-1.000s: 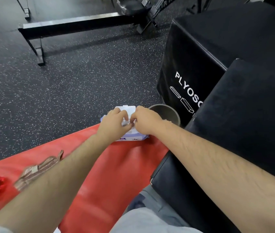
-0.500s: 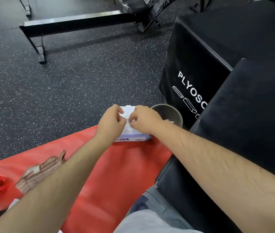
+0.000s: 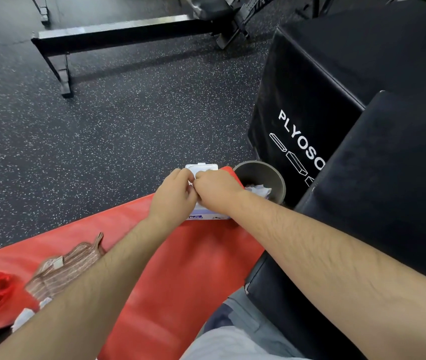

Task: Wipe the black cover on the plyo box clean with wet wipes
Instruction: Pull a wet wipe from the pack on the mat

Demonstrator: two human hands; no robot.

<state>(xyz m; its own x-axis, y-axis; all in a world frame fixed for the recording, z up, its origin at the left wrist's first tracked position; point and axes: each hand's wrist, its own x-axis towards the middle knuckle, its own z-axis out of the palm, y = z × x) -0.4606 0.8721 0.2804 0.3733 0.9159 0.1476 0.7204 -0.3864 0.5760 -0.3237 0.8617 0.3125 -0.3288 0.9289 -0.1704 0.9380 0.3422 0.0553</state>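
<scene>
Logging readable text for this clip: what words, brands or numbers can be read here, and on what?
"PLYOSO": white letters on the side of the black plyo box; the rest is cut off by the nearer black box.
Blue label on the wet wipes pack: too blurred to read.
White letters on the gym machine at the top edge: cut off, unreadable.

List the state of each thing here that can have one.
wet wipes pack, lying on the red mat, lid flipped open.
left hand, fingers curled on the pack.
right hand, fingers curled at the pack's opening.
bin, upright, crumpled wipes inside.
black cover, no wipe on it yet.
</scene>
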